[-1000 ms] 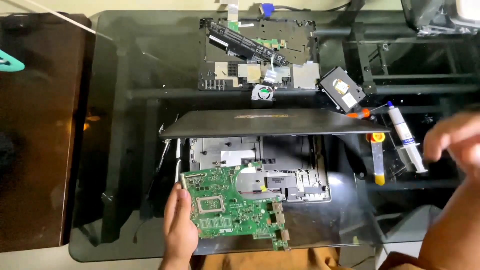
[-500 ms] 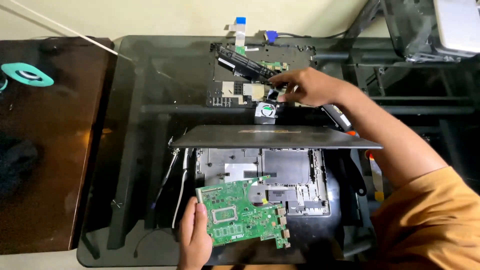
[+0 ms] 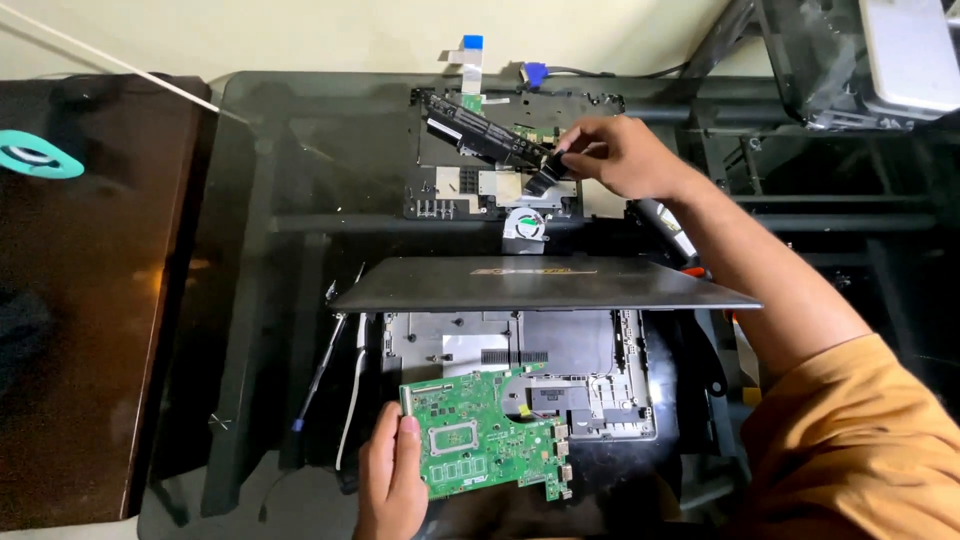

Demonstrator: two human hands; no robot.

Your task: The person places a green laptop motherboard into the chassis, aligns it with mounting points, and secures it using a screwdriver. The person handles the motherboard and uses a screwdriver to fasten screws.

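Over the dark glass worktop (image 3: 290, 150), my right hand (image 3: 620, 155) reaches across the flat grey laptop lid (image 3: 545, 285) to pinch the near end of a long black battery bar (image 3: 485, 135) slanting away leftward, while my left hand (image 3: 392, 480) fingers grip the green circuit board (image 3: 485, 445).

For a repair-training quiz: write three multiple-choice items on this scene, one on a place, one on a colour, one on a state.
1. Where is the left hand?
A. on the green circuit board
B. on the teal object
C. on the fan

2. What colour is the sleeve?
A. blue
B. orange
C. white

3. What is the right hand doing?
A. resting flat on the glass table
B. pinching a small black part
C. lifting the laptop lid

Answers: 1 A, its thumb lies on the board's left edge; 2 B, orange fabric covers the upper arm; 3 B, fingertips close on the part at the far chassis.
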